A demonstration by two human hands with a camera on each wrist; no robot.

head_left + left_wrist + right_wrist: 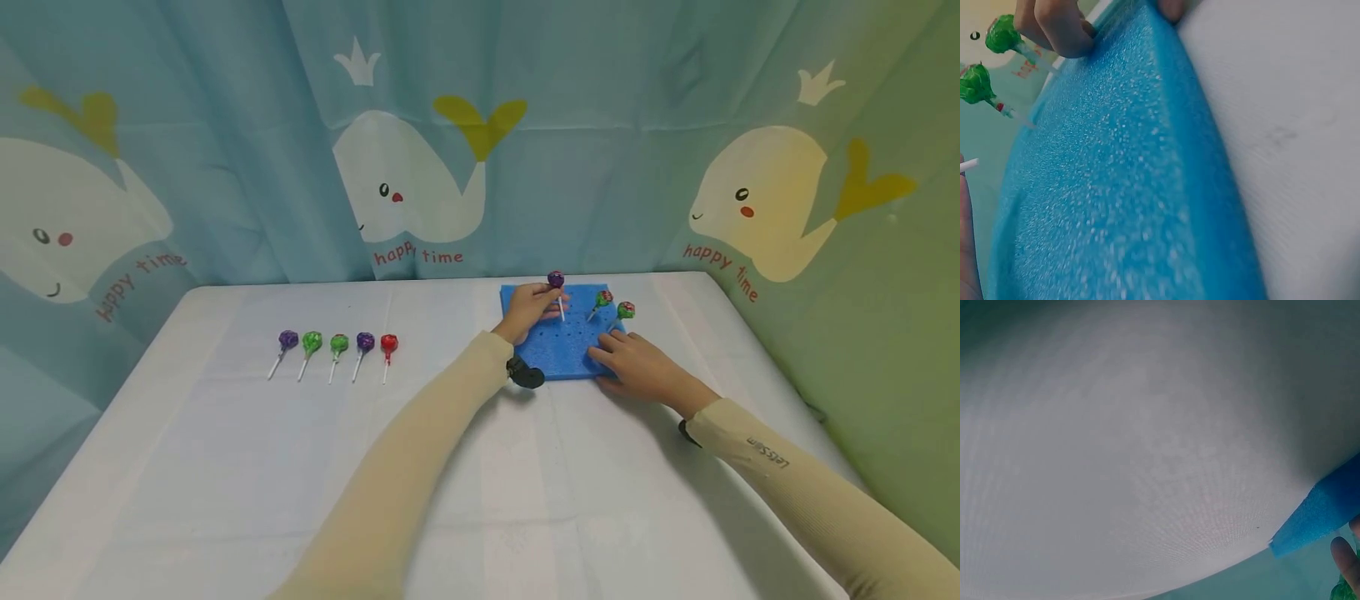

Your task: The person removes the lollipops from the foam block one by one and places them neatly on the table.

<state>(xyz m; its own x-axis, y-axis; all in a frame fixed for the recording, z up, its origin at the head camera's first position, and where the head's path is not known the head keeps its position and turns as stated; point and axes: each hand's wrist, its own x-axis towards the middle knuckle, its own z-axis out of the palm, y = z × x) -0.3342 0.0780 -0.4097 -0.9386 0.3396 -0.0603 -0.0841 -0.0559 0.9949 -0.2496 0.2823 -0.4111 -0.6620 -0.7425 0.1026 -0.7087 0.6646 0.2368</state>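
Observation:
A purple-wrapped lollipop (556,280) is pinched by its white stick in my left hand (529,310), above a blue foam board (558,354) dotted with small holes. Two green-wrapped lollipops (604,297) stand tilted in the board's right side; the left wrist view shows both green wrappers (1004,34) and sticks going into the foam. My right hand (643,364) rests on the board's near right corner, its fingers over the edge. In the right wrist view only some fingertips (1344,559) appear beside the foam.
On the white table (225,467), several lollipops lie in a row at the left, with a purple one (288,339) at one end and a red one (388,342) at the other. A blue curtain (600,192) with whale prints hangs behind the table.

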